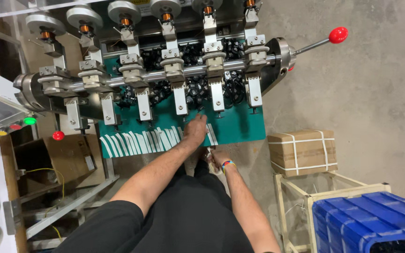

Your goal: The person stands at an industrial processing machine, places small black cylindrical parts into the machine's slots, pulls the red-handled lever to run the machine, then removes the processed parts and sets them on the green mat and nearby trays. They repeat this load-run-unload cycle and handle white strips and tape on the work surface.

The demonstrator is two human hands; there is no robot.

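White paper strips [141, 140] lie fanned along the green desk mat's [240, 129] near edge; the left hand [195, 131] pinches one at the row's right end, best lifted singly. The right hand [217, 159], below the mat, grips something unclear.

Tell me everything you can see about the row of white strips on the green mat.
The white strips look like thin, flat pieces of tape or paper, lying side by side, slightly slanted, along the near edge of the green mat under the machine's clamps. The left hand rests over the row's right end, hiding a few. The right hand sits just below the mat's edge.
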